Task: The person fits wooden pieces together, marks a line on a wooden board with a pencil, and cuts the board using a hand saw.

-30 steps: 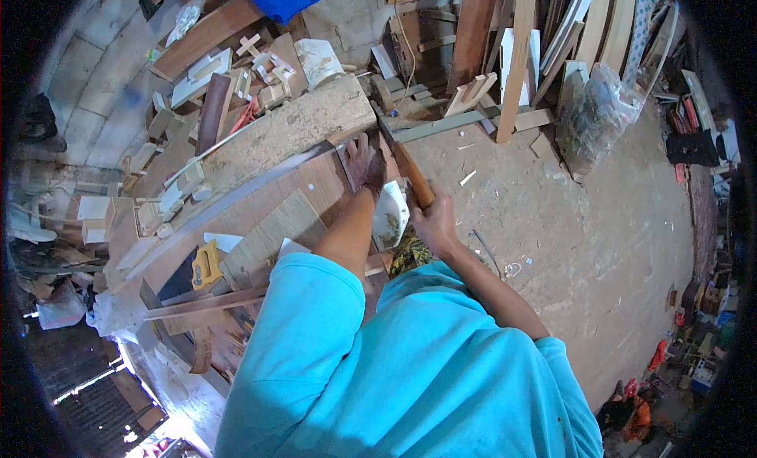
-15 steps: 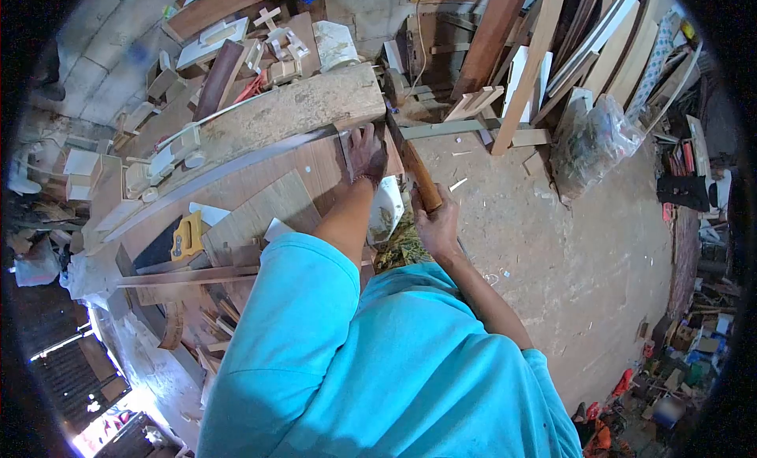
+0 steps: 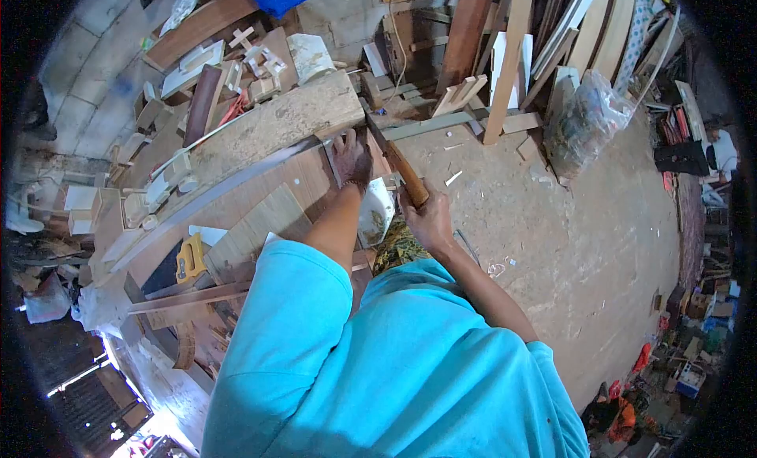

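Note:
My right hand is wrapped round the brown wooden handle of a long narrow tool. Its dark, thin blade points up and left, reaching the end of a thick, worn wooden beam. My left hand presses down on a board beside that beam, its fingers bent. A thin grey strip lies along the left edge of this hand. Whether the fingers grip the strip cannot be made out. The blade's tip is hard to see.
A yellow-handled saw lies at the left among boards. Wooden blocks and offcuts crowd the upper left. Tall planks lean at the top right, near a clear plastic bag. Small scraps dot the floor.
The view has shifted, so most of the scene sits slightly further left and higher. Both hands stay in nearly the same places, with the tool still in my right hand.

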`<move>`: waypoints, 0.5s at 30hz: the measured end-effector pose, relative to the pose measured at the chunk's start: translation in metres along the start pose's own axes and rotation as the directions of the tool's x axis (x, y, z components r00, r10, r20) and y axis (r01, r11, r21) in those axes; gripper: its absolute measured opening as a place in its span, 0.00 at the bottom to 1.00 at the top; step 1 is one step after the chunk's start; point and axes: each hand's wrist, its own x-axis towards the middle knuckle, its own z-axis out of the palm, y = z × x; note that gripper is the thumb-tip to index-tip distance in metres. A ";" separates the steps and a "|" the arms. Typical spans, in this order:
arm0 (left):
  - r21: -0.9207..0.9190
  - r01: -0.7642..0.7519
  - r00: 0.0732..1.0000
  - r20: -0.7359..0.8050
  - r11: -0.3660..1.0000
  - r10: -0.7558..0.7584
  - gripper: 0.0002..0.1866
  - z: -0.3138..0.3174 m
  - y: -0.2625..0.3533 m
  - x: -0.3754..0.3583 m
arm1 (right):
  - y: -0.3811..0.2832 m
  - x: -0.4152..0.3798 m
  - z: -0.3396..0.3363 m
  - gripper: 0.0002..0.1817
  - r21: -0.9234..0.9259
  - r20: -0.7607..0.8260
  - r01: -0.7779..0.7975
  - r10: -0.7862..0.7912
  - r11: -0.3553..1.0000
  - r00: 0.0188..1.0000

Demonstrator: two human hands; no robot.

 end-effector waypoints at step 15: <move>0.104 -0.080 0.996 0.049 0.991 0.075 0.23 0.057 -0.026 0.007 | 0.002 0.024 0.010 0.12 -0.002 -0.024 0.048 -0.048 0.999 0.999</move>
